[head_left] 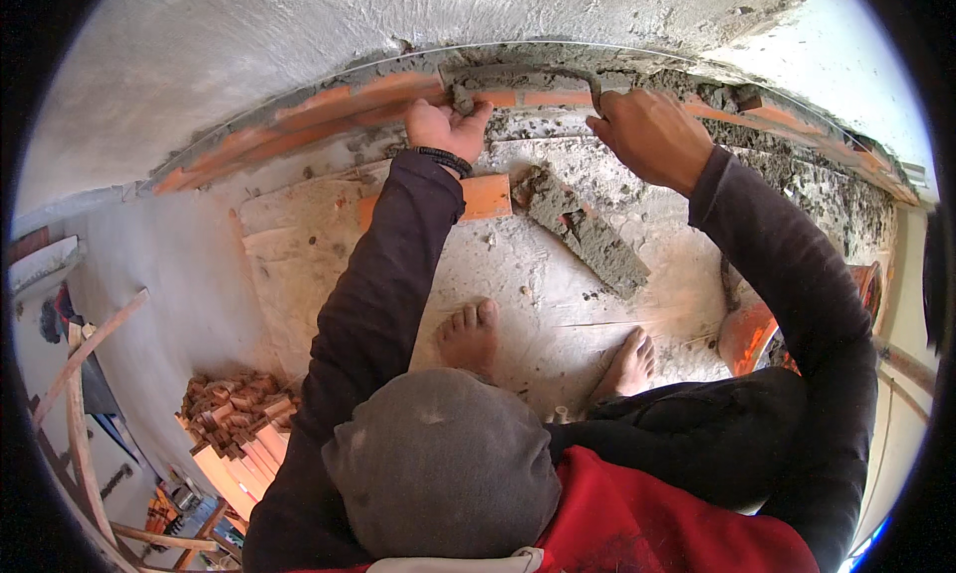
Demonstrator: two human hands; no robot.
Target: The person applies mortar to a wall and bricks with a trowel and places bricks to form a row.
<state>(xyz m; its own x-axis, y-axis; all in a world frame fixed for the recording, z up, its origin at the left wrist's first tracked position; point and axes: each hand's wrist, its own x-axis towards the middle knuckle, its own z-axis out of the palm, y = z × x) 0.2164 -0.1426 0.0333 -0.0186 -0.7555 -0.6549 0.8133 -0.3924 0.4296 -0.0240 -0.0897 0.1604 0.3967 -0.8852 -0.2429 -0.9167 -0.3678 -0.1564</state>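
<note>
My right hand (652, 140) is wrapped round the handle of a trowel. The trowel blade (518, 75), smeared with grey mortar, lies along the top of a low orange brick course (339, 105) against the wall. My left hand (446, 133), with a dark bracelet at the wrist, is at the face of this course, thumb and fingers apart. A lump of wet mortar (462, 99) sits at its fingertips, just below the blade's left end. Nearer to me, an orange brick (486, 197) lies partly under my left forearm. Beside it rests a long mortar-coated piece (588, 232), tilted to the right.
A taut string line (518, 43) runs above the bricks. Mortar crumbs litter the pale floor board (538, 294) round my bare feet. An orange-splashed container (747, 336) stands right, partly behind my arm. Stacked bricks (239, 414) and wooden poles (85, 359) are at the left.
</note>
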